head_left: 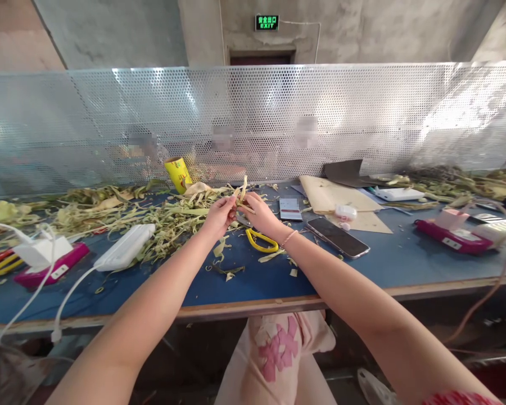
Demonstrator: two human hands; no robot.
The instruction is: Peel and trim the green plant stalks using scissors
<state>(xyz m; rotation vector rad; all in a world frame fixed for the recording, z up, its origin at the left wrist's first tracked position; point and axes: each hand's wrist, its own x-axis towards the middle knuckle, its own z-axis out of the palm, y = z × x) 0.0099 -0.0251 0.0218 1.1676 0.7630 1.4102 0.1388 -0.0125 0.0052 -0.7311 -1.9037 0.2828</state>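
Both my arms reach out over a blue worktable. My left hand and my right hand meet above the table, fingers pinched on a pale dried leaf strip that sticks up between them. Yellow-handled scissors lie on the table just under my right wrist. A heap of dried leaf strips spreads to the left of my hands, with small scraps below them.
A dark phone and a small card lie right of my hands, beside tan paper. White power bank, pink devices, yellow tube. A perforated metal screen backs the table; people sit behind it.
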